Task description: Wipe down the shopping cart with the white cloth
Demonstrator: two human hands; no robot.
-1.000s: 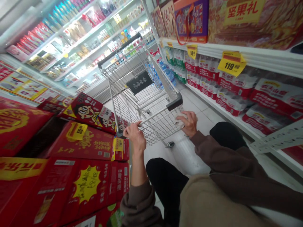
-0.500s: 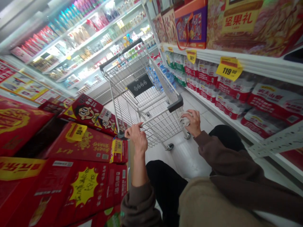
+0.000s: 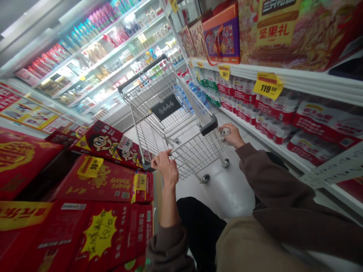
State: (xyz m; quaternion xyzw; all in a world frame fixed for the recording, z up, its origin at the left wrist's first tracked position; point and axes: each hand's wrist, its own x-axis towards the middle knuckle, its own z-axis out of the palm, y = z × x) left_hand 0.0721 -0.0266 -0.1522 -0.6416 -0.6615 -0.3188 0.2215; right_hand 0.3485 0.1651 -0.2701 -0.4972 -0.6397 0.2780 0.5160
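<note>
Wire-mesh shopping cart (image 3: 172,124) stands in the aisle, its long axis running away from the person, nose toward the refrigerated shelves (image 3: 93,56). Left hand (image 3: 163,166) is clenched on the cart's handle bar (image 3: 184,141); right hand (image 3: 232,135), at the cart's right rear corner, clutches a small white object (image 3: 224,132)

Aisle narrow. Stacked red cardboard gift boxes (image 3: 93,181) crowd the left side, touching the silver wire shopping cart (image 3: 170,124) at its near-left corner; no gap there. Right: white shelf w/ red-and-white shrink-wrapped packs (image 3: 272,121), a strip of pale tiled floor (image 3: 244,151) free btwn shelf & cart. Cart basket open from above.
</note>
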